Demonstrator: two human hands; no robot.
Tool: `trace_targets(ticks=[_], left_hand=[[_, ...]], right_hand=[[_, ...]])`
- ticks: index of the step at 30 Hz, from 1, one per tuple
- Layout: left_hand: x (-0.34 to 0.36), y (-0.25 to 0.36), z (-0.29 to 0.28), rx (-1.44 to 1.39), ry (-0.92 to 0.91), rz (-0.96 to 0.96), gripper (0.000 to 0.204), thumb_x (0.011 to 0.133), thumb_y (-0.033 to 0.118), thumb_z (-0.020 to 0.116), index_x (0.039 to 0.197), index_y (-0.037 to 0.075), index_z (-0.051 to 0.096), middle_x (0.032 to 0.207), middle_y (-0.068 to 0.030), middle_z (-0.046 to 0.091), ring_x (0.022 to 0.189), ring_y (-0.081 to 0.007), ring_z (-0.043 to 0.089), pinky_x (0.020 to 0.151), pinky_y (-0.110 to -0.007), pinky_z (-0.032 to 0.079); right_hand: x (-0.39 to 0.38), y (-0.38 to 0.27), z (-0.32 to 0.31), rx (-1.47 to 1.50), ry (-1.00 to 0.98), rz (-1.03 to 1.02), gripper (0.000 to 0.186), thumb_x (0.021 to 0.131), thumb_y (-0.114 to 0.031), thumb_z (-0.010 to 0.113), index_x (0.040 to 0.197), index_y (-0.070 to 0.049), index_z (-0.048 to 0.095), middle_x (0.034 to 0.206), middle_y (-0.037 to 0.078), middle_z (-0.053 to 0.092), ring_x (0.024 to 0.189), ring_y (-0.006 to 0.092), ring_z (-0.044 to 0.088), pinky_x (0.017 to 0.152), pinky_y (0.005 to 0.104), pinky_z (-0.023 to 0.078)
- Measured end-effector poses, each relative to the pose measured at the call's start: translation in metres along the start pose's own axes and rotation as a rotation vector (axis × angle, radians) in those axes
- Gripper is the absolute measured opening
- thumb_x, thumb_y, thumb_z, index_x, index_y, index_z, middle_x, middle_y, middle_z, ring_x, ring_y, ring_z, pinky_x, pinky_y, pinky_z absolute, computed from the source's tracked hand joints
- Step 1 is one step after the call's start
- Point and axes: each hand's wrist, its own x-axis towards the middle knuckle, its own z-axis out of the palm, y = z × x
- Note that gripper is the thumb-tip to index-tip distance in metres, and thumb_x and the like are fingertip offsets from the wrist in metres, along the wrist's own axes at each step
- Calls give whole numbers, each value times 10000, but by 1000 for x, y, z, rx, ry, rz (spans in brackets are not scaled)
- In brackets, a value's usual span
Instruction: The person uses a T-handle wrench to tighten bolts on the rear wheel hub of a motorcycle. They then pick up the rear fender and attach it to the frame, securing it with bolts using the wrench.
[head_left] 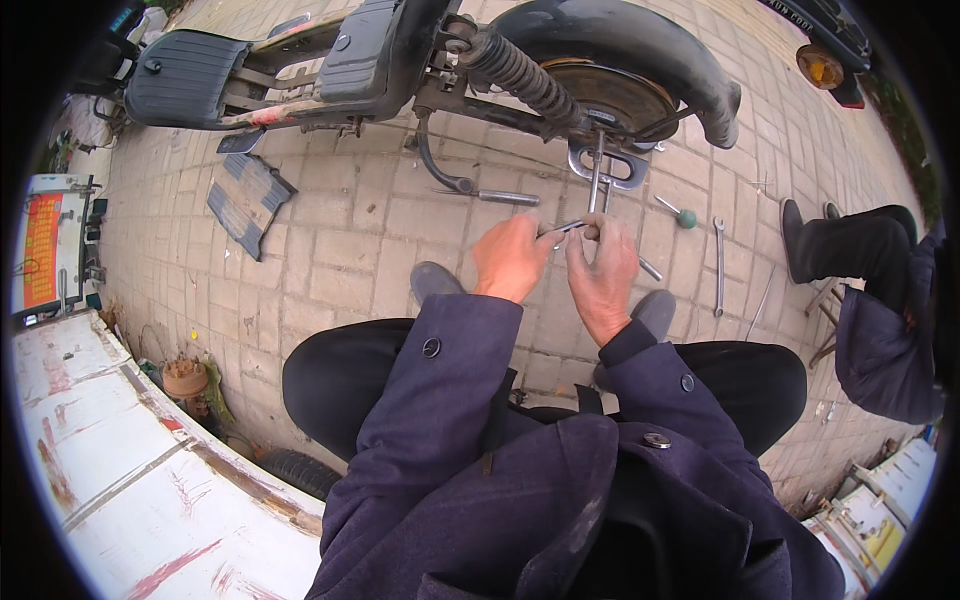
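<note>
My left hand (507, 258) and my right hand (605, 270) are close together in front of the rear wheel (615, 95) of a scooter. Between their fingertips is a small, thin, dark metal piece (570, 227), pinched from both sides; its exact kind is too small to make out. A long bright metal rod (597, 170) runs from the wheel's hub down to just behind my right fingers. Whether those fingers also touch the rod is hidden. A looped metal bracket (625, 170) sits around the rod's upper part.
On the paving lie a metal tube (508, 198), a green ball-handled tool (686, 217), a wrench (719, 268) and a short rod (650, 268). A ridged panel (250, 203) lies left. Another person's dark-clothed legs (855, 245) are at right. A white metal body (150, 480) fills the lower left.
</note>
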Motion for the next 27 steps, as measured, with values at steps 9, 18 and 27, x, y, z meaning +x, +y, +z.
trace_targets(ticks=[9,18,27], left_hand=[[-7,16,-6,49,41,54,302,919,357,670,981,66,721,812,-191,707,849,-392,675,743,-466,501],[-3,21,-31,-502,63,68,572,1026,483,491,1033,-61,668,819,-248,678,810,-380,658,736,-458,495],[9,-23,13,-216,38,96,424,989,351,569,1127,-35,678,904,-261,691,879,-427,657,802,-473,491]], right_hand=[[25,7,30,-103,102,-41,635,861,-167,737,1411,-31,448,1013,193,653,858,371,649,701,460,491],[28,18,61,313,341,75,455,1032,-247,579,1411,-23,468,920,187,675,807,284,666,719,403,507],[39,26,68,1518,3,658,513,1087,-444,402,1294,-14,587,692,-18,421,642,139,397,636,293,370]])
